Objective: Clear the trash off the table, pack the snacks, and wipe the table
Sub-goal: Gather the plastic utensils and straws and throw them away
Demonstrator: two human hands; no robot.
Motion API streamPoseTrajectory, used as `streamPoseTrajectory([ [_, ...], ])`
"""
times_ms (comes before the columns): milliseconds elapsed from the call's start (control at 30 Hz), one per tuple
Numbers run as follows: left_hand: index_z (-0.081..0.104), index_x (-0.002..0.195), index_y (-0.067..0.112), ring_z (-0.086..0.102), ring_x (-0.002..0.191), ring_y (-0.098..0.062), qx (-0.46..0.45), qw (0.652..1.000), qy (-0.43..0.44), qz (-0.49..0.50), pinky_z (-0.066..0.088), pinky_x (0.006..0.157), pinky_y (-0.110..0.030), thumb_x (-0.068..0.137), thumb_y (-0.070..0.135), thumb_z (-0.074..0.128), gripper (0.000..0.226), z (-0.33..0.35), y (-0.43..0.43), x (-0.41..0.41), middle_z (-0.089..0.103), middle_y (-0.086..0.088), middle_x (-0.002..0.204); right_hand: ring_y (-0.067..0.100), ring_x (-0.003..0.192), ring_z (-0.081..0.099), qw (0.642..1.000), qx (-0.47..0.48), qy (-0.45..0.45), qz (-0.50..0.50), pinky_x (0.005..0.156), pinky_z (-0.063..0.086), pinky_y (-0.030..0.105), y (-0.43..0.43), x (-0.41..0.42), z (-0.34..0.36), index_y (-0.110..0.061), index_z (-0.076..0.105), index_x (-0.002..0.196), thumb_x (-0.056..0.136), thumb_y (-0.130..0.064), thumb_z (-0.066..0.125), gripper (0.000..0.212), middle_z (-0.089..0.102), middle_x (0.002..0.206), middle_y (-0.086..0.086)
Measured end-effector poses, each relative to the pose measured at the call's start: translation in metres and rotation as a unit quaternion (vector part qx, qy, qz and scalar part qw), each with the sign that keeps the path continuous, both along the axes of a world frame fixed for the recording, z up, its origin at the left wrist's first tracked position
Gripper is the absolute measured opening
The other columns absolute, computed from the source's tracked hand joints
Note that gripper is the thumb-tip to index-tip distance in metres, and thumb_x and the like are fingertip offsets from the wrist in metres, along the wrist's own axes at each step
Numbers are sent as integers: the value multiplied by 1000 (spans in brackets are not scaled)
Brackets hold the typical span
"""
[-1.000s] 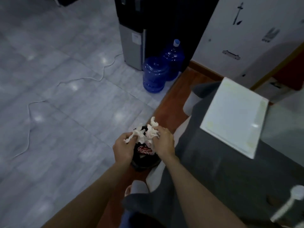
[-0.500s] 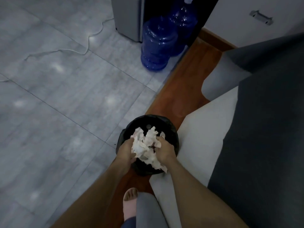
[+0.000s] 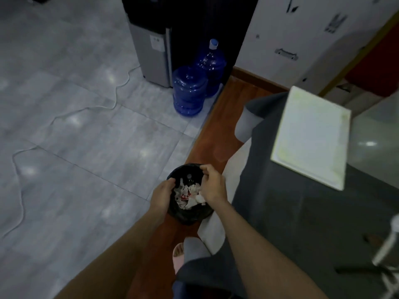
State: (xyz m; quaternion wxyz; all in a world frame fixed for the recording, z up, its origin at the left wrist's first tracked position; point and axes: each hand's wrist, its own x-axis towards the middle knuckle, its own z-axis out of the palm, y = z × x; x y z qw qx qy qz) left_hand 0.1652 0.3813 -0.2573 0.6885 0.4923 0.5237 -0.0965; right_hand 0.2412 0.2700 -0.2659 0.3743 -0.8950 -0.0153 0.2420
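Note:
A small bin with a black liner (image 3: 190, 214) stands on the wooden floor strip beside the table. Crumpled white tissues (image 3: 188, 195) lie inside it over something red and white. My left hand (image 3: 162, 194) hovers at the bin's left rim, fingers loosely curled, holding nothing. At the right rim is my right hand (image 3: 212, 186), with its fingers bent over the opening and empty. The table (image 3: 302, 223) with a dark grey cloth lies to the right.
A white square board (image 3: 311, 137) lies on the table's far part. Two blue water jugs (image 3: 190, 91) and a water dispenser (image 3: 151, 52) stand ahead. A white cable (image 3: 64, 113) snakes over the grey tiles. A clear bottle (image 3: 388, 244) shows at the right edge. My slippered foot (image 3: 179, 255) is below the bin.
Both hands held a wad of tissues over the bin, pushed it down into the bin, and have now let go; the tissues lie inside.

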Motion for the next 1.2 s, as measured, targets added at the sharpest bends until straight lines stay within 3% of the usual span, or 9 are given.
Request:
streamPoseTrajectory([
  [100,68,97,19,64,90,-16,58,997,-50,-33,51,81,-33,91,32,56,19,54,-17,-9,68,-7,107,20,106,60,995,42,-93,5,96,48,31,-27,-10,70,-15,62,118,92,4,43,38,66,115,7],
  [233,68,94,26,62,98,-15,93,987,-116,-62,47,87,-32,92,31,54,14,116,-60,-11,67,3,102,15,103,60,978,72,-192,-31,92,46,22,-91,-28,142,-13,64,117,86,10,46,42,65,113,5],
  [400,65,103,23,62,100,-20,99,971,-170,-138,51,86,-34,95,23,51,16,155,-138,-1,67,-5,108,18,95,63,947,53,-275,-159,87,45,21,-204,-42,187,-9,68,107,78,11,51,39,68,103,6],
  [600,64,103,19,63,104,-27,173,901,-194,-348,50,93,-39,92,16,58,13,169,-264,20,67,-7,108,20,95,64,935,-22,-223,-275,80,38,13,-344,-54,188,-12,69,105,83,6,54,32,69,103,5],
  [733,65,108,12,61,102,-18,222,839,-162,-469,43,88,-24,86,23,66,25,160,-334,21,67,-6,108,22,94,63,924,-64,-146,-347,79,46,25,-414,-51,167,-10,67,102,90,-8,60,15,67,101,8],
  [833,56,109,15,52,106,-24,318,727,-136,-593,42,92,-32,75,47,71,49,147,-372,14,57,-6,111,27,92,64,908,-97,-99,-395,76,46,31,-453,-44,153,-11,64,92,89,-22,64,11,68,95,9],
  [900,48,106,18,43,105,-22,380,659,-105,-641,42,89,-38,68,65,66,63,138,-386,5,46,-1,109,28,91,64,913,-99,-26,-395,72,44,30,-468,-39,145,-9,64,91,86,-38,66,29,68,92,10],
  [1033,48,96,17,47,99,-25,455,684,-153,-550,41,80,-37,83,53,57,40,127,-408,4,51,-3,101,31,82,66,918,-104,49,-379,65,50,32,-477,-24,135,-6,68,83,70,-64,68,59,69,85,10],
  [1200,57,105,16,44,105,-29,483,676,-166,-532,39,83,-39,89,40,55,28,124,-431,41,52,-7,107,29,76,69,917,-98,70,-382,64,58,34,-481,-1,135,-9,70,84,71,-42,77,36,70,88,11],
])
